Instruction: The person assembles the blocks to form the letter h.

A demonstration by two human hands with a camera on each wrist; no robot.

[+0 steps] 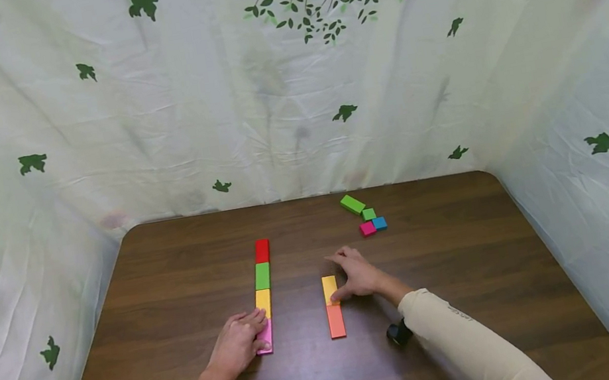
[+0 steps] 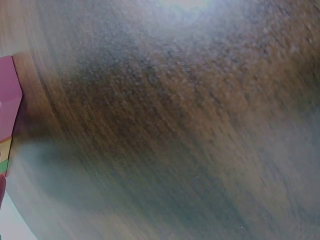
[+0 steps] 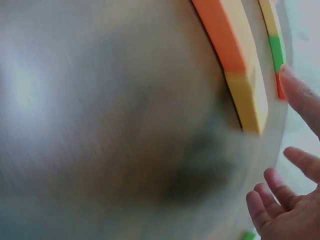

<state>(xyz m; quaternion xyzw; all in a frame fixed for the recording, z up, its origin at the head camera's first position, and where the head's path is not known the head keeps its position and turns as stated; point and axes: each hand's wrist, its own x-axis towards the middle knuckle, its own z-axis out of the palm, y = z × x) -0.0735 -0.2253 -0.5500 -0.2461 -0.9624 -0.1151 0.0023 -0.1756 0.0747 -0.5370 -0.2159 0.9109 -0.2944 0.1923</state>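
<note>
Head view: the orange block [image 1: 335, 322] lies flat on the surface [image 1: 440, 241], with the right yellow block [image 1: 329, 285] butted against its far end. My right grip [image 1: 360, 276] is just beyond the orange block and to its right, released, its fingers spread, the thumb reaching over the right yellow block's near right corner. Left of the orange block runs a row, end to end: pink block [image 1: 264, 332], left yellow block [image 1: 263, 299], green block [image 1: 262, 276] and red block [image 1: 262, 251], the red farthest past it. My left grip [image 1: 235, 343] rests at the pink block; I cannot tell whether it pinches or only touches. Well beyond the orange block, to its right, lie a loose green block [image 1: 352, 204], small green block [image 1: 369, 213], blue block [image 1: 379, 223] and magenta block [image 1: 368, 228].

Left wrist view: part of the row left of the orange block shows, pink largest, with a fingertip [image 2: 1, 189] beside it.

Right wrist view: the right yellow block adjoins the orange block; my splayed fingers [image 3: 280, 189] hold nothing. Past the orange block, my thumb partly overlaps the red block.
</note>
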